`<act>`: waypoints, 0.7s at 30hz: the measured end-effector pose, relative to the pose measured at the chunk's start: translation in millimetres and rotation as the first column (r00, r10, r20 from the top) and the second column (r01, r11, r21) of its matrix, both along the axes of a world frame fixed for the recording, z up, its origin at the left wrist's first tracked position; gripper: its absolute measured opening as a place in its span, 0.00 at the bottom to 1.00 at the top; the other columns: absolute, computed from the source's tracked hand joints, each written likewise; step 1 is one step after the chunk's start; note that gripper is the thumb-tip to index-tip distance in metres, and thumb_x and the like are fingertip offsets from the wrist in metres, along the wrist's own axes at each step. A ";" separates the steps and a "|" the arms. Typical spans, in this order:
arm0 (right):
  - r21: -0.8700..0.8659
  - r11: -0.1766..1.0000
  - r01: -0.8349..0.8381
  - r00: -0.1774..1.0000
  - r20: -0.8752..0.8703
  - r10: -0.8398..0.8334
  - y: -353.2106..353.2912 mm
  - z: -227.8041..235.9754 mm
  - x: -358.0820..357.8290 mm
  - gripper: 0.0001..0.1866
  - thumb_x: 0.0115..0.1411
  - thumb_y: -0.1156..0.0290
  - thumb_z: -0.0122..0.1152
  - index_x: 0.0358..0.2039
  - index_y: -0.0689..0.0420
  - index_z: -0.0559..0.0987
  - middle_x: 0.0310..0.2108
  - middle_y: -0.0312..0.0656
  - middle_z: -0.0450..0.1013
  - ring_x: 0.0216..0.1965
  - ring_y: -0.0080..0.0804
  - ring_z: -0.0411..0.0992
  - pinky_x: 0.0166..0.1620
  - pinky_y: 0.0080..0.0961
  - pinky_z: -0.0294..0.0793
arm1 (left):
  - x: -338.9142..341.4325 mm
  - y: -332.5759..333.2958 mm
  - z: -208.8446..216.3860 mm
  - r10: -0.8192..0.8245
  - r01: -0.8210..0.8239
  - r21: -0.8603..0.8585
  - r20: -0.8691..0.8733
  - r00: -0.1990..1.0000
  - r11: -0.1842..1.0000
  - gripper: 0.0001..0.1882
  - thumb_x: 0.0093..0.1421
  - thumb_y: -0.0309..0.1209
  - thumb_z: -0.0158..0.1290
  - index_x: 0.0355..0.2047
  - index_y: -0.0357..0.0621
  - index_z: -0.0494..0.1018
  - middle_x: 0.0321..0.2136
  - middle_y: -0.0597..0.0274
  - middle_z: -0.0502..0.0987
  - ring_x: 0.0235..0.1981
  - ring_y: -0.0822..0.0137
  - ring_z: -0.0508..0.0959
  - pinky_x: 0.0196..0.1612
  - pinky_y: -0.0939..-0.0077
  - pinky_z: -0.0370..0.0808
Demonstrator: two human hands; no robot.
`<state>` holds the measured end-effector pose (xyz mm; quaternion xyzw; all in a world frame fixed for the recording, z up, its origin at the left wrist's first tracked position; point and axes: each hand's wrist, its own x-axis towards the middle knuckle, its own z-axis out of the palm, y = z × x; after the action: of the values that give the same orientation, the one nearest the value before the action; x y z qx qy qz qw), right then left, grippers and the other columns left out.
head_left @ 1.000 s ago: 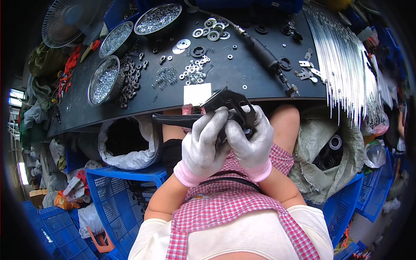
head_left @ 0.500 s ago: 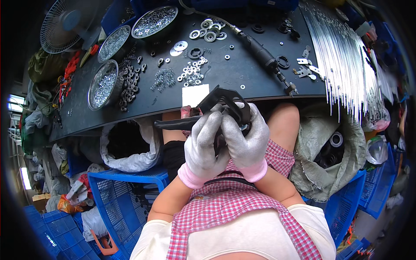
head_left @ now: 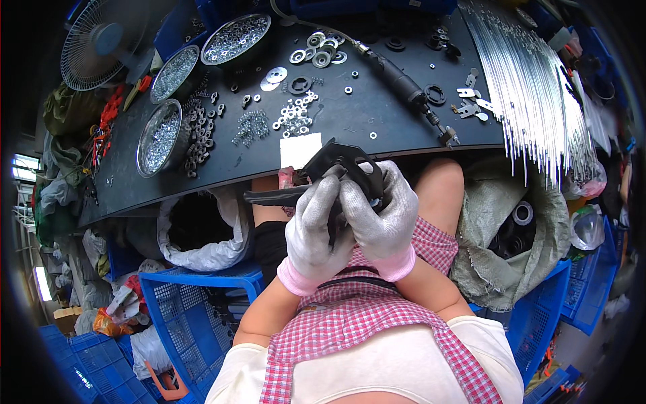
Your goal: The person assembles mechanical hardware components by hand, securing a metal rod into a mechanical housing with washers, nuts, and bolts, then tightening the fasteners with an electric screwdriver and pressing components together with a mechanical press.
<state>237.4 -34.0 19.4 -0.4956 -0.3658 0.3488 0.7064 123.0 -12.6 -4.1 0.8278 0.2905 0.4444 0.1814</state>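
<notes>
In front of my lap, both gloved hands hold a black part that looks like a caulking gun handle (head_left: 274,196). Its long grip points left, and its flat bracket with cut-out holes rises between my fingers toward the table edge. My left hand (head_left: 315,232) is closed around the near left side, fingertips pressed at the middle. My right hand (head_left: 385,219) grips the right side, its thumb beside the left fingertips. Whatever small piece the fingertips may be pressing is hidden. A white card (head_left: 301,149) lies at the table edge just beyond.
The dark table (head_left: 377,111) bears metal bowls (head_left: 161,138) of small hardware, nuts (head_left: 296,111), springs (head_left: 252,126), round discs (head_left: 323,57), a power screwdriver (head_left: 404,81) and a bundle of metal rods (head_left: 525,87). Open sacks (head_left: 232,252) and blue crates (head_left: 178,316) stand below.
The whole view has shifted slightly. Both hands keep their grip on the caulking gun handle, which is tilted a little differently; the fingertips have barely moved.
</notes>
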 end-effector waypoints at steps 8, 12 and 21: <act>-0.019 1.000 -0.007 1.000 -0.010 0.006 -0.3 -0.8 4.9 0.08 0.54 0.75 0.64 0.30 0.66 0.74 0.23 0.36 0.73 0.26 0.13 0.68 0.29 0.14 0.70 | 5.4 1.1 12.9 0.005 -0.005 0.008 -0.017 1.000 1.000 0.39 0.44 0.17 0.58 0.59 0.34 0.58 0.50 0.44 0.70 0.47 0.47 0.75 0.43 0.65 0.78; 0.001 1.000 0.014 0.997 -0.077 -0.014 -2.0 -5.5 3.0 0.09 0.54 0.75 0.65 0.30 0.66 0.74 0.23 0.36 0.73 0.26 0.12 0.68 0.29 0.14 0.70 | 5.7 4.2 15.1 0.023 -0.013 0.112 -0.087 0.996 0.994 0.36 0.44 0.17 0.58 0.57 0.33 0.60 0.49 0.44 0.71 0.45 0.47 0.76 0.43 0.64 0.77; -0.288 0.876 0.386 0.781 0.608 -0.144 35.4 13.5 196.1 0.18 0.61 0.56 0.55 0.31 0.59 0.80 0.17 0.40 0.73 0.22 0.32 0.75 0.29 0.28 0.72 | -27.0 -3.0 -7.7 0.071 -0.021 -0.298 0.157 0.985 0.954 0.32 0.55 0.15 0.50 0.61 0.34 0.55 0.52 0.55 0.66 0.48 0.67 0.72 0.52 0.75 0.69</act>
<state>433.5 1.4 32.9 -0.7567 -0.4057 0.1462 0.4913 96.1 -15.5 -11.8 0.7446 0.3567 0.4673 0.3161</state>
